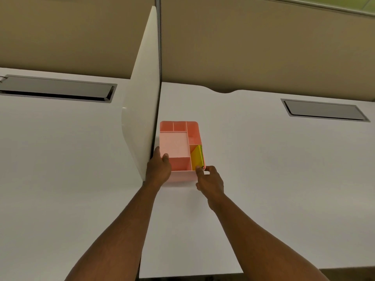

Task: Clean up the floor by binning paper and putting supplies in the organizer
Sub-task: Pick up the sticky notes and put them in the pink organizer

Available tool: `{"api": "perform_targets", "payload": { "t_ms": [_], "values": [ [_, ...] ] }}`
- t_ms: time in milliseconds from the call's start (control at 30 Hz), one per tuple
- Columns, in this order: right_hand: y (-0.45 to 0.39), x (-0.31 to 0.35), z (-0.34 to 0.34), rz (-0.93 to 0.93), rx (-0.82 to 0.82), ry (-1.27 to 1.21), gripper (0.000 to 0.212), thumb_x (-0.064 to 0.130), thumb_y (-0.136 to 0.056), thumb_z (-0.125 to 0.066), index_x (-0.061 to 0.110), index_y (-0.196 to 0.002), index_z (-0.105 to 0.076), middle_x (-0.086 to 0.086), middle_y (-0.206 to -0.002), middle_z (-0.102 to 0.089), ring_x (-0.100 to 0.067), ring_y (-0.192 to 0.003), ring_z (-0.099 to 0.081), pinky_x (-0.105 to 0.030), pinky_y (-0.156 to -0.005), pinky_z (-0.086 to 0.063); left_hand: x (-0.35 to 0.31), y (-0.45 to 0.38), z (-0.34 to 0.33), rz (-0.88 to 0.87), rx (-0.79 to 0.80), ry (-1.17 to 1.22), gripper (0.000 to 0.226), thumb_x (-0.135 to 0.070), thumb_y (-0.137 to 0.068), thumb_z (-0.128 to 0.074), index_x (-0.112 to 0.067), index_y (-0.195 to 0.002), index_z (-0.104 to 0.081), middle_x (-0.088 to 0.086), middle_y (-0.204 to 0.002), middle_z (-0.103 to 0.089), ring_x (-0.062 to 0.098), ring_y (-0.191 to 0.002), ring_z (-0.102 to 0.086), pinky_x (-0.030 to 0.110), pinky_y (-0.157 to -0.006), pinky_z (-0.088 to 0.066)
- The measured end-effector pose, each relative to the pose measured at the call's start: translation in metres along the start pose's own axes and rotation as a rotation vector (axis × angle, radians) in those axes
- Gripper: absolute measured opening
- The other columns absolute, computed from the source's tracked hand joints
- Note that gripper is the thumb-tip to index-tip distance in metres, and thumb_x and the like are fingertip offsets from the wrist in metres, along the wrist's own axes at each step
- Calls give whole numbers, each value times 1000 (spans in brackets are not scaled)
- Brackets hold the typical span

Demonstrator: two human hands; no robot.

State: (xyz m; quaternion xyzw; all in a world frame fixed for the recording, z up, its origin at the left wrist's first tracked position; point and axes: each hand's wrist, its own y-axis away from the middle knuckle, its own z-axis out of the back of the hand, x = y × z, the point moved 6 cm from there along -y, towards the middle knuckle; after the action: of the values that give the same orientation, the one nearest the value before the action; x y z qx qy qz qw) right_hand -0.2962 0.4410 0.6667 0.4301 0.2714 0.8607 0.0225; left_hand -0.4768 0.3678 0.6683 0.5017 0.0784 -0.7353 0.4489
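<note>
i'm gripping the organizer [178, 147] with my left hand [159, 167], right hand [209, 180] pinching the yellow supplies [197, 157]; they're risking snagging its near rim.

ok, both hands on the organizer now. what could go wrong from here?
1. The organizer sits tight against the divider, and the left hand is wedged between them, so a slide left could jam or pinch.
2. The right hand pinches only the near right corner rim; lifting from there could tilt the organizer.
3. The yellow-green item leans in its compartment and rises to the rim, so a tilt could tip it out onto the desk.
</note>
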Motion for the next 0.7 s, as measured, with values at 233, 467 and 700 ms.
{"api": "perform_targets", "payload": {
  "t_ms": [233, 467, 700],
  "values": [
    [-6, -3, 7, -93, -111, -175, 40, 49, -95, -48, 22, -124, -47, -10, -114, -63, -31, -94, -68, -46, -88, -56, -5, 15, 8, 57, 16, 96, 75, -13, -93, -41, -43, -151, -6, 6, -129, -59, 18, -90, -59, 29, -69, -48],
    [-3, 0, 31, -262, -226, -367, 74, 49, -89, -58, 18, -144, -20, -16, -138, -45, -38, -114, -54, -52, -95, -50, -18, 55, -3, -151, -142, -99, 60, -34, -89, -63, -20, -141, -36, 8, -124, -61, 29, -111, -61, 37, -85, -52],
    [29, -24, -10, -341, -62, -511, 51, 35, -96, -55, 32, -137, -26, -8, -122, -52, -25, -89, -63, -41, -87, -57, -45, -5, 14, -357, -79, -543, 48, -11, -95, -50, -10, -143, -41, 12, -158, -27, 34, -140, -34, 45, -111, -39]
  ]
}}
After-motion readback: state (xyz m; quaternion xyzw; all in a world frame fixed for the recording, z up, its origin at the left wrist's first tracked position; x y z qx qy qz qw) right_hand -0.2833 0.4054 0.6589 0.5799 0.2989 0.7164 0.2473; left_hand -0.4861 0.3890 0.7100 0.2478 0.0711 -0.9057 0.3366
